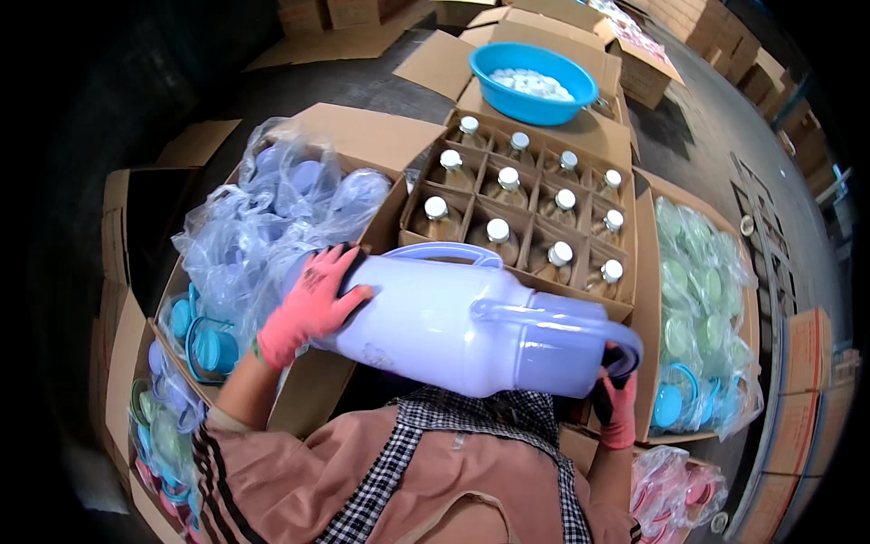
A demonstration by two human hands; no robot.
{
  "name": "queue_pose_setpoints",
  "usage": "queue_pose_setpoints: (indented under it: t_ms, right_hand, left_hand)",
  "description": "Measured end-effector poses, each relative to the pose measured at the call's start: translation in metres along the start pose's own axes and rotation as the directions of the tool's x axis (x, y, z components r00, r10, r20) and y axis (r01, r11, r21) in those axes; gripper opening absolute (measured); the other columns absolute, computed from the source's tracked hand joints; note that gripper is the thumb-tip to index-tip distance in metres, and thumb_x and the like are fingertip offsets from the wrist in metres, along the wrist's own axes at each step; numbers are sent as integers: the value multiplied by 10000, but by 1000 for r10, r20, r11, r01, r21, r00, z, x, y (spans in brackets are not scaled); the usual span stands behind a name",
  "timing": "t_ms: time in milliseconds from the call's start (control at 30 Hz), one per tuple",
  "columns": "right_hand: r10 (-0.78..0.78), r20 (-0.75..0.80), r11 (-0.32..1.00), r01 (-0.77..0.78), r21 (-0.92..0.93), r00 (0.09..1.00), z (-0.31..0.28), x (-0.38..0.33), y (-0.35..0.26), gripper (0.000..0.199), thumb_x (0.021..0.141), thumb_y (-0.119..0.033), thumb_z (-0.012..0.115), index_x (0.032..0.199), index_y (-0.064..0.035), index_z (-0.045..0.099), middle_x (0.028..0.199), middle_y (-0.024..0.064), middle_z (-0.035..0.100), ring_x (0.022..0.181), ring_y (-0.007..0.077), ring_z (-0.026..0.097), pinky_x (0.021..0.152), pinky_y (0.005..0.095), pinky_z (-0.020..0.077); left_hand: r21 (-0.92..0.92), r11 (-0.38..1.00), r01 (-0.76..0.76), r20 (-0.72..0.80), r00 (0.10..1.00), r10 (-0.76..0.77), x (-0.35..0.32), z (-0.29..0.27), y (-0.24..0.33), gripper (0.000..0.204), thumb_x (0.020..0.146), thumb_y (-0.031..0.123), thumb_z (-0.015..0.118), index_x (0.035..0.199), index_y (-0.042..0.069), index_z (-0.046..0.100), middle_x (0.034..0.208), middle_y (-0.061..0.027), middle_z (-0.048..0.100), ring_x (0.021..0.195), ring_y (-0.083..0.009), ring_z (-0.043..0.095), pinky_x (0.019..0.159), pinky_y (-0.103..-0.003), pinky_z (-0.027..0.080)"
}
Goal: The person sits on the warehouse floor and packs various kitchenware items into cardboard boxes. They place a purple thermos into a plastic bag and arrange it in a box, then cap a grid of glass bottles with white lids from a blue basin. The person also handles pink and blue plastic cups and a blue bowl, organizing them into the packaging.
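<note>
A large lavender thermos jug [417, 317] lies sideways in front of my chest, its capped end toward the right. My left hand [308, 308], in a pink glove with dark patches, presses around its base end with the thumb along its side. At the capped end my right hand [618, 408], gloved the same way, is closed around the purple loop handle [623, 354]; part of its fingers is hidden. Another long handle [444, 251] runs along the jug's far side. Just beyond it, a divided cardboard box [406, 218] holds several glass bottles [507, 189] with white caps.
A blue basin [485, 86] of small white pieces rests on cardboard behind the bottles. Lavender parts in plastic [245, 245] fill a carton at left, with turquoise lids [216, 349]. Wrapped green parts [684, 290] stand right, pink ones [671, 494] lower right. Stacked cartons [797, 399] edge the right.
</note>
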State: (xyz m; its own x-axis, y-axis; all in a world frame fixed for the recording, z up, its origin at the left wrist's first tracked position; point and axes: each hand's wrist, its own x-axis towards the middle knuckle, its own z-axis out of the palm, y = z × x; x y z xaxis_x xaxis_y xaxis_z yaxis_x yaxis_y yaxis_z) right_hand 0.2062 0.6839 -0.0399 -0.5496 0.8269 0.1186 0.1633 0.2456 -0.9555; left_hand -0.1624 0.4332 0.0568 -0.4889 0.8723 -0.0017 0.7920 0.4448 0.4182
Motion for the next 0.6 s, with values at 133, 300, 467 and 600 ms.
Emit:
queue_pose_setpoints:
  t_ms: [133,300,467,600]
  right_hand:
    - [75,352,964,-158,214,933,22,10,-62,800,688,-363,717,1298,2,351,1182,74,493,1006,181,511,877,260,368]
    - [436,506,770,-599,218,744,19,30,-96,838,679,-517,673,1294,-30,376,1176,43,496,922,131,522,729,223,404]
    - [86,619,886,-344,311,781,17,37,-122,904,665,-456,688,1332,0,283,1236,69,458,991,143,507,804,270,407]
    - [165,506,980,-83,-181,846,34,50,-114,737,712,-466,613,1230,12,398,1041,89,570,912,177,550,804,269,421]
  left_hand:
    - [13,996,-84,-270,959,84,-21,25,0,560,690,323,578,1130,-9,478,1138,-195,483,1065,-378,425,933,-468,281]
    - [-2,995,-98,-324,942,92,-34,31,-4,592,676,324,562,1138,-33,462,1163,-229,455,1082,-402,404,942,-467,273]
    - [22,997,-77,-318,945,80,-41,35,-5,609,709,355,511,1161,-47,446,1194,-236,432,1110,-412,375,953,-486,253]
    - [115,992,-48,-343,935,85,-41,41,0,628,718,383,494,1174,-46,442,1199,-232,430,1111,-420,369,954,-495,249]
